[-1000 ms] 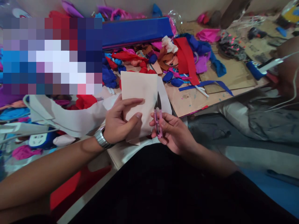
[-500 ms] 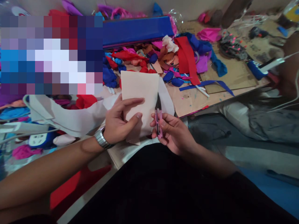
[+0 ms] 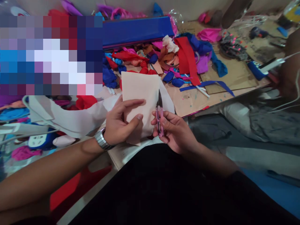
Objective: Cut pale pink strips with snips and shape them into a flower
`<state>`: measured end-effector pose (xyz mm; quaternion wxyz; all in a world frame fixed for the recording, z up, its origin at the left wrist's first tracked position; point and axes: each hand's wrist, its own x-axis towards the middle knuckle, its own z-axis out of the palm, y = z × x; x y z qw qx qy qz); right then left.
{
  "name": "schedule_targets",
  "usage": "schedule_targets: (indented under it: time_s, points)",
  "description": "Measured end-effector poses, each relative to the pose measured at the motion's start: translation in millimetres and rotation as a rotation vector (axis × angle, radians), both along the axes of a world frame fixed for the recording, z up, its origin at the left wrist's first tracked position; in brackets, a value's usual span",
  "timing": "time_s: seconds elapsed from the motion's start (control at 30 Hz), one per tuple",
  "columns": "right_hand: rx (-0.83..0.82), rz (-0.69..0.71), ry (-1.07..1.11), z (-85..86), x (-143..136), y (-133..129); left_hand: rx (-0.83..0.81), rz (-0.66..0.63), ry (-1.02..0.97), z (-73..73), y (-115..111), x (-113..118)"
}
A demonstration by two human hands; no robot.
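Note:
A flat, pale peach piece of fabric stands tilted before me, over white sheeting at the table's edge. My left hand grips its left side, with index finger and thumb lying across the front and the other fingers partly hidden. Along the fabric's right edge my right hand is closed around small thread snips with pink handles. Their dark blades point upward next to that edge; I cannot tell whether they touch it.
Behind the fabric lie a heap of coloured cloth scraps and a long blue box. A pincushion sits at the right. On the left are white sheeting and a blue power strip with cables.
The snips have shifted slightly, their blades reaching a little higher beside the fabric's right edge. My left hand and the fabric have hardly moved.

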<state>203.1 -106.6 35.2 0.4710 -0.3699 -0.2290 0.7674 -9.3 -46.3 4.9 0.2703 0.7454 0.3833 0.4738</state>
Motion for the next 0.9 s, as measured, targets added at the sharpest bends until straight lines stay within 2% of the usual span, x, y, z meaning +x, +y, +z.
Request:
schedule_targets:
  time_s: [0.2,0.37,0.7,0.9]
  points:
    - [-0.009,-0.012,0.005,-1.4,-1.0,0.2,0.007,0.004,0.023,-2.4,-0.3,-1.1]
    - [-0.013,-0.011,0.004,-2.0,-1.4,-0.6,0.021,-0.027,-0.028,-5.7,0.3,-1.9]
    - [-0.004,0.009,0.021,1.0,-0.4,-4.8,0.027,0.022,-0.085,-6.2,4.6,1.3]
    - [0.020,0.003,0.022,0.4,-1.4,-0.5,0.051,-0.012,-0.129,-9.9,5.3,0.7]
